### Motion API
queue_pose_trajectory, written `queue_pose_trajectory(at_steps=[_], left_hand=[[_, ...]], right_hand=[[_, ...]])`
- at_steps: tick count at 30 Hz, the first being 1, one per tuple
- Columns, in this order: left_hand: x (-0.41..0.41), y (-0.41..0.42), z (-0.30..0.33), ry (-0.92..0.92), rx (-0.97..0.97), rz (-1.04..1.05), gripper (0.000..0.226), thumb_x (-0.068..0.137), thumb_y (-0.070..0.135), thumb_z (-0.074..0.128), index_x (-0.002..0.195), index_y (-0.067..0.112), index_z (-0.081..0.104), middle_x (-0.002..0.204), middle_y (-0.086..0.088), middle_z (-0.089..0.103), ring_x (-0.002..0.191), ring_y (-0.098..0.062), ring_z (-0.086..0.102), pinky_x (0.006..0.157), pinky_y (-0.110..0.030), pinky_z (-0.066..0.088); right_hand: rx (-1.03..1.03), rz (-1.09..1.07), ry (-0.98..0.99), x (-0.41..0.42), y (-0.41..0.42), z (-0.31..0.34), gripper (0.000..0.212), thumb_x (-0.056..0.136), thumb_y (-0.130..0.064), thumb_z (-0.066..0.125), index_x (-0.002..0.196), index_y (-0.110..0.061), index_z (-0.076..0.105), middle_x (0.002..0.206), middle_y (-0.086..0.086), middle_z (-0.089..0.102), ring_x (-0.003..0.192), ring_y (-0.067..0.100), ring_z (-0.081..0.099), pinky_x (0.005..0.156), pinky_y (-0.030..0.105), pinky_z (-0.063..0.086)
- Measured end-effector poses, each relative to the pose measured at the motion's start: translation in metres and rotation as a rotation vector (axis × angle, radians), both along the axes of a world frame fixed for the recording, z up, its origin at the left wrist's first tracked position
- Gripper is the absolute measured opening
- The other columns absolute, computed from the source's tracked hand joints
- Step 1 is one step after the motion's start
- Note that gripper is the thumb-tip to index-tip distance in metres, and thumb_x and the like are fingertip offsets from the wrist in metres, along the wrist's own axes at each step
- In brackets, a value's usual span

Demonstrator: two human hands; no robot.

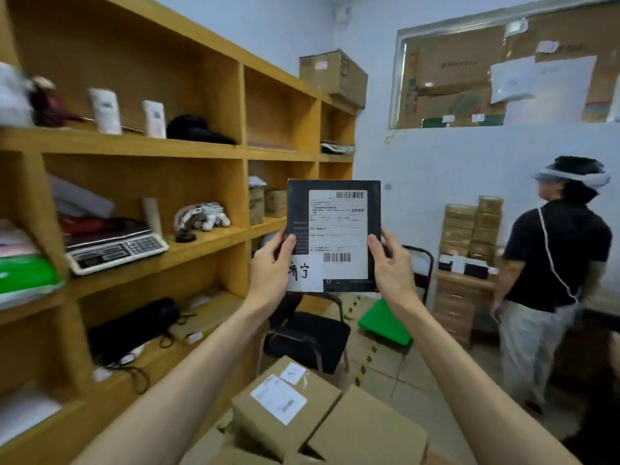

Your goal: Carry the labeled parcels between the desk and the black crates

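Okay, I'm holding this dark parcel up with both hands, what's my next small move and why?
Probably lower the dark parcel to carrying height. Your left hand and right hand hold it upright at eye level, label facing you, so it hides the chair ahead.

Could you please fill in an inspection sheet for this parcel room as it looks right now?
Surface: desk and black crates not seen; yellow wooden shelving on the left.
Job's things: flat dark parcel with white shipping label held upright; brown cardboard boxes below, labelled.
Clutter: white weighing scale, black pouch, green bag on shelves.
Grippers: left hand and right hand grip the parcel's side edges.
Cables: black cord hanging off the lower shelf.
Surroundings: black chair, green board on the floor, person in black shirt, stacked boxes.
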State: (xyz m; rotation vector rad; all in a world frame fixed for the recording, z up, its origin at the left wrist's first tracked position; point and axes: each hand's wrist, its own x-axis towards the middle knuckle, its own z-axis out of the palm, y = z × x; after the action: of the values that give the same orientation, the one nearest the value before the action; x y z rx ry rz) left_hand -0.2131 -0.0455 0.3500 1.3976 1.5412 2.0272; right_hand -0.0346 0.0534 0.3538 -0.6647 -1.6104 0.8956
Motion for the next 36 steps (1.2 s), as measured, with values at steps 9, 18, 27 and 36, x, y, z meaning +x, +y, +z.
queue_pose_trajectory(at_steps=[9,18,27,36], left_hand=[[-0.183,-0.158,-0.002,0.063,-0.001,0.46,0.04,0.107,0.035,0.048,0.144,0.021,0.057,0.128,0.013,0.067,0.112,0.002,0.064,0.081,-0.011,0.052],[-0.252,-0.357,-0.014,0.068,-0.025,0.937,0.026,0.108,0.027,0.047,0.13,0.028,0.062,0.115,0.018,0.071,0.109,-0.003,0.068,0.088,-0.023,0.055],[-0.23,-0.533,-0.007,0.09,-0.086,1.404,0.034,0.108,0.028,0.049,0.137,0.017,0.061,0.121,0.017,0.07,0.111,0.001,0.066,0.087,-0.02,0.054],[-0.141,-0.619,-0.007,0.068,-0.022,1.855,0.026,0.109,0.023,0.047,0.13,0.028,0.06,0.112,0.016,0.072,0.104,-0.01,0.071,0.078,-0.02,0.057]], right_hand=[[0.041,0.408,-0.022,-0.232,-0.095,0.002,0.052,0.103,-0.042,0.049,0.152,-0.026,0.041,0.149,-0.01,0.05,0.137,0.008,0.045,0.111,0.037,0.044],[0.033,0.881,-0.008,-0.398,-0.256,-0.014,0.05,0.105,-0.037,0.047,0.152,-0.025,0.039,0.151,-0.012,0.045,0.138,0.004,0.04,0.114,0.03,0.038],[-0.01,1.337,-0.002,-0.473,-0.435,-0.009,0.049,0.105,-0.033,0.049,0.151,-0.019,0.04,0.149,-0.004,0.048,0.125,0.001,0.043,0.098,0.019,0.038],[0.052,1.811,0.071,-0.465,-0.575,-0.003,0.048,0.105,-0.03,0.049,0.15,-0.016,0.043,0.144,-0.014,0.046,0.133,0.003,0.044,0.101,0.02,0.044]])
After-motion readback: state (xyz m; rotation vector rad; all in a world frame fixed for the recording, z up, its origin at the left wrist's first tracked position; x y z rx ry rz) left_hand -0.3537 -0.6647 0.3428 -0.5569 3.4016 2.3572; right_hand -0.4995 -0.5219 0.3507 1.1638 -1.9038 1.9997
